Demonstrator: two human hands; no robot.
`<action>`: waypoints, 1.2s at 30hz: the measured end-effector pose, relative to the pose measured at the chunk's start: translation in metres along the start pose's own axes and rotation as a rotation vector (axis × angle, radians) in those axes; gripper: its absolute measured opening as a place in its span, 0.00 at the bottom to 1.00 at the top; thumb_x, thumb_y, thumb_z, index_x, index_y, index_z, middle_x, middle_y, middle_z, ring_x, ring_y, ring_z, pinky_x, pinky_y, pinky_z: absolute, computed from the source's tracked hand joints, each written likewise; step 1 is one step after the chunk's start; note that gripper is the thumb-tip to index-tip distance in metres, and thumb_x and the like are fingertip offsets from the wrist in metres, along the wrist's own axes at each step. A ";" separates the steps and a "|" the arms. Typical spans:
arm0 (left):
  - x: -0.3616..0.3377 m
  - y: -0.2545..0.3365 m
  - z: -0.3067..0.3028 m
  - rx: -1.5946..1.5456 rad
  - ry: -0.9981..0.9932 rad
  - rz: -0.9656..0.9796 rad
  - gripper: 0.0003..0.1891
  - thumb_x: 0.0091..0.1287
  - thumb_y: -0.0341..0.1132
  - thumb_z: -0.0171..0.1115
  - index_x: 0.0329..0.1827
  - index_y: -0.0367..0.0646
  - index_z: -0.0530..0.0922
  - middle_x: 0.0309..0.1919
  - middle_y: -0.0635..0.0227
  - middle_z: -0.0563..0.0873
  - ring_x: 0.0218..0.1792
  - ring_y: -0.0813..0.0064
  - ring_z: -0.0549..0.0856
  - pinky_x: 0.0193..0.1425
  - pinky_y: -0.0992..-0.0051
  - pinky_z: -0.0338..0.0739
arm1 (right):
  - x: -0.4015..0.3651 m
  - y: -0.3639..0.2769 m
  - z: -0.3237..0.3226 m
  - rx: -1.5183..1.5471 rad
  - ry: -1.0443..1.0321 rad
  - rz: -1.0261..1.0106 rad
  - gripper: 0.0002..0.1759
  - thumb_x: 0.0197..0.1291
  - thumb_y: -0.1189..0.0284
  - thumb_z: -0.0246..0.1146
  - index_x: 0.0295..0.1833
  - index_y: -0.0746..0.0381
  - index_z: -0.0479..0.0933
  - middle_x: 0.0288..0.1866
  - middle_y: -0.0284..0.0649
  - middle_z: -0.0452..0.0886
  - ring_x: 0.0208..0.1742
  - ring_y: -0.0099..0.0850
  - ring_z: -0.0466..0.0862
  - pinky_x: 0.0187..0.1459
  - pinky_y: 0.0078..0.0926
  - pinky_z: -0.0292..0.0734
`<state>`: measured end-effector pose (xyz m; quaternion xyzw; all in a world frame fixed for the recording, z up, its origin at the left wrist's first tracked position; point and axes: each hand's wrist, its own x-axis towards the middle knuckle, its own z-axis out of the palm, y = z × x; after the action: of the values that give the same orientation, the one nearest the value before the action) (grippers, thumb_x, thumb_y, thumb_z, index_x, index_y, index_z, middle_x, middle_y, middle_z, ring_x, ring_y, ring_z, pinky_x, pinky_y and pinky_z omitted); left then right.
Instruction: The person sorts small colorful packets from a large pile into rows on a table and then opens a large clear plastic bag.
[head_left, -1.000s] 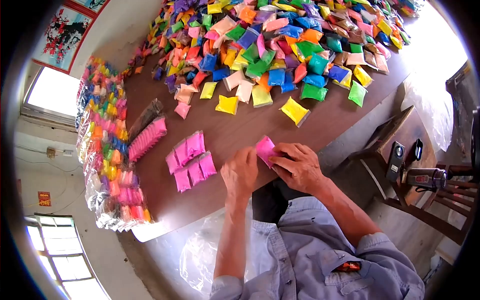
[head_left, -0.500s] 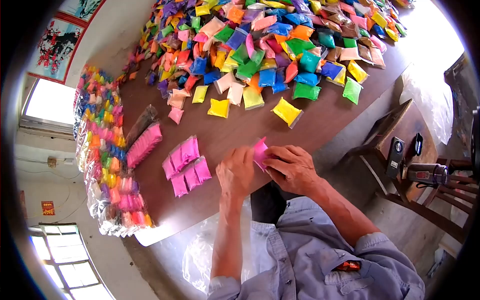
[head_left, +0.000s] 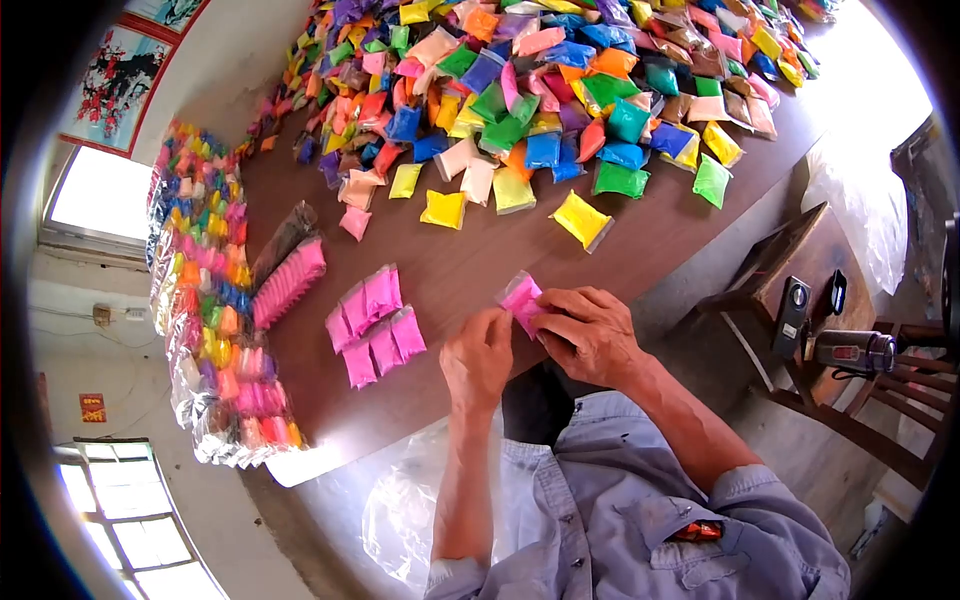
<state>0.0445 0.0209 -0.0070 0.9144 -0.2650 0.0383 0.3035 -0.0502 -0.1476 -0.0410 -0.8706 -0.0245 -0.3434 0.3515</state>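
Near the table's front edge, my right hand point(head_left: 588, 335) grips a small pink packet point(head_left: 521, 301) between thumb and fingers. My left hand point(head_left: 477, 358) is just left of that packet, its fingers pressed together; whether anything thin is between them is too small to tell. Left of my hands, several pink packets point(head_left: 382, 347) lie in two touching rows on the brown table point(head_left: 480, 255). Farther left stands a tight row of pink packets point(head_left: 290, 283), beside a dark, clear-wrapped bundle point(head_left: 284, 240).
A large heap of coloured packets point(head_left: 540, 100) covers the back of the table. Bagged packets point(head_left: 215, 310) line the left edge. A yellow packet point(head_left: 581, 222) lies ahead of my hands. At right, a wooden stool point(head_left: 790, 290) holds a flask point(head_left: 852, 351).
The pink packet has turned and shows more of its face, still in my right hand. My left hand has shifted slightly right and down.
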 end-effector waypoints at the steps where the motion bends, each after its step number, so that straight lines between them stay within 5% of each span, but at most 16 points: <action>1: 0.003 -0.001 0.000 -0.002 0.004 -0.001 0.05 0.71 0.37 0.71 0.40 0.45 0.87 0.35 0.57 0.91 0.36 0.48 0.89 0.40 0.55 0.83 | 0.001 0.000 0.000 -0.001 -0.001 -0.004 0.17 0.51 0.74 0.77 0.48 0.53 0.87 0.56 0.36 0.85 0.47 0.38 0.86 0.47 0.35 0.82; 15: 0.009 0.004 -0.005 0.065 0.107 0.190 0.03 0.72 0.34 0.68 0.40 0.46 0.86 0.34 0.58 0.88 0.32 0.47 0.88 0.37 0.55 0.82 | 0.001 -0.002 0.001 0.026 0.028 0.007 0.16 0.51 0.75 0.77 0.46 0.54 0.86 0.55 0.35 0.85 0.47 0.38 0.87 0.48 0.36 0.82; 36: 0.004 -0.003 -0.005 0.139 0.146 0.170 0.06 0.74 0.36 0.66 0.38 0.48 0.83 0.31 0.58 0.86 0.30 0.50 0.87 0.33 0.55 0.81 | -0.001 -0.001 0.005 0.027 0.068 0.034 0.17 0.49 0.76 0.78 0.47 0.56 0.87 0.51 0.36 0.87 0.46 0.37 0.88 0.46 0.36 0.82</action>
<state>0.0501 0.0240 -0.0031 0.9023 -0.3153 0.1487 0.2535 -0.0485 -0.1436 -0.0432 -0.8538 -0.0021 -0.3666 0.3698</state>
